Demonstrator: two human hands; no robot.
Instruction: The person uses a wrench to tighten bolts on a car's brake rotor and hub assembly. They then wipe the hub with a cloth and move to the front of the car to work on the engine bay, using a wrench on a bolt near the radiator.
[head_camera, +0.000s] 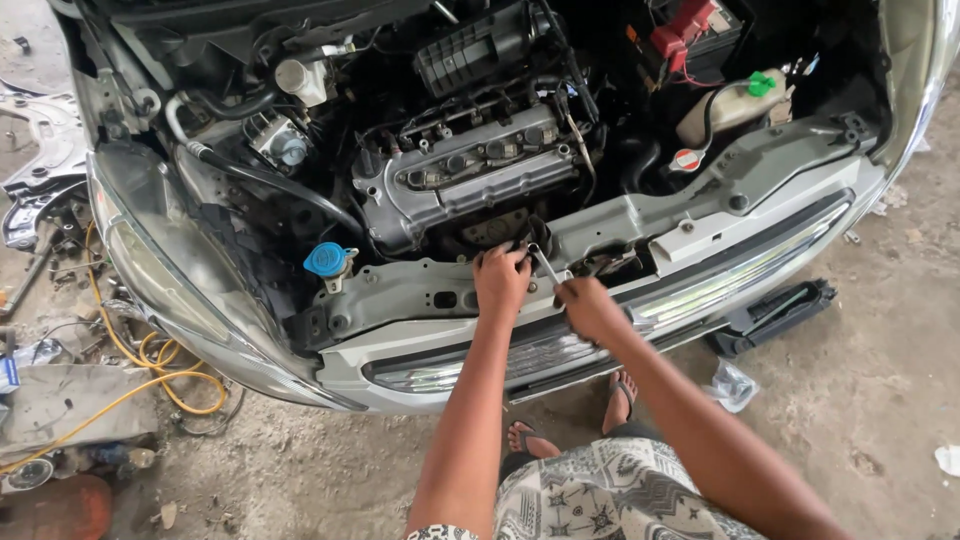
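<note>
Left hand (500, 278) curled closed against front crossmember (690, 215) edge below engine (470, 175), right hand (590, 308) gripping wrench (544, 265), tight gap between hands, open floor (850, 400) behind bumper (480, 350)

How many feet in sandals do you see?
2. The left foot is on the ground under the bumper, and the right foot is just beside it, partly hidden by the patterned shorts.

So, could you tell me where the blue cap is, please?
The blue cap sits on the car's grey front crossmember, left of the left hand, beside the headlight.
</note>
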